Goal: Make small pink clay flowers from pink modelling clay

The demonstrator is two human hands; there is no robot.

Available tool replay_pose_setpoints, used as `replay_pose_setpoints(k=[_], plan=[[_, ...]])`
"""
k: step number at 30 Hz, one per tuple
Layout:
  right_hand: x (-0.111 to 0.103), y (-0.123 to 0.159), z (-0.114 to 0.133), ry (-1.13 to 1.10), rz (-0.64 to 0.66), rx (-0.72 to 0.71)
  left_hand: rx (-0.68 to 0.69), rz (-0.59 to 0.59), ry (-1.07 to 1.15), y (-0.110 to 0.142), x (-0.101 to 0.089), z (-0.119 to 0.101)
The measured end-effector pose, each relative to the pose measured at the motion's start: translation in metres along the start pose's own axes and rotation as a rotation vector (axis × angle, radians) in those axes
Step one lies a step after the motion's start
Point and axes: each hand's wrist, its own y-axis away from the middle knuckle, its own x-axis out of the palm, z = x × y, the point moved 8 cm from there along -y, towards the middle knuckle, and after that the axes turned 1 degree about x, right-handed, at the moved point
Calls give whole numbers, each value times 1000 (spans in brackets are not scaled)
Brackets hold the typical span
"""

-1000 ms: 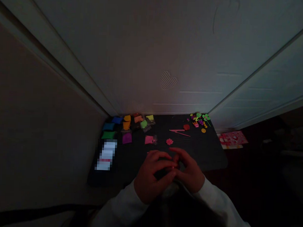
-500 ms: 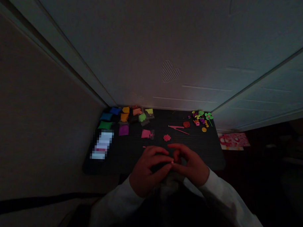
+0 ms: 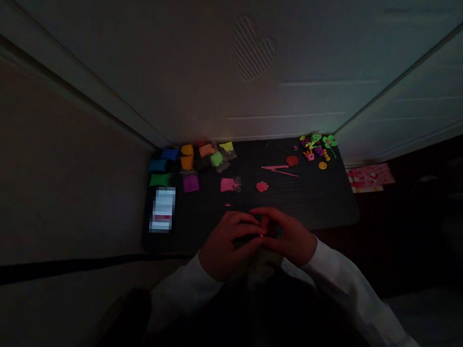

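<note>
A tiny pink piece of clay (image 3: 261, 236) sits where the fingertips of both hands meet, over the front of the dark table. My left hand (image 3: 232, 244) pinches it from the left with thumb and fingers. From the right, my right hand (image 3: 288, 235) presses against the same bit with its thumb, its fingers curled over. Beyond the hands lies a pink cluster of small clay balls (image 3: 262, 186). A small pink scrap (image 3: 228, 205) rests on the table past my left hand. Near it is a pink clay packet (image 3: 229, 184) with a clear bag end.
Packets of coloured clay, such as a purple one (image 3: 191, 182) and a green one (image 3: 160, 179), lie at the left. A lit phone (image 3: 163, 209) is in front of them. Pink tools (image 3: 279, 169), a red lump (image 3: 291, 160) and finished clay figures (image 3: 316, 146) are towards the right.
The view has tilted and shifted, so the table appears higher and a little further right. Both hands stay together on the pink bit, with only slight finger movement.
</note>
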Motion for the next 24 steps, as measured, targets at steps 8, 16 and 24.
replay_pose_setpoints(k=[8,16,24], plan=[[-13,17,-1,33,-98,10,9,111,111,-13,16,-1],[-40,22,6,50,-165,-13,-101,96,180,-29,13,0],[-63,11,26,83,-175,-99,-130,-14,332,-41,11,-8]])
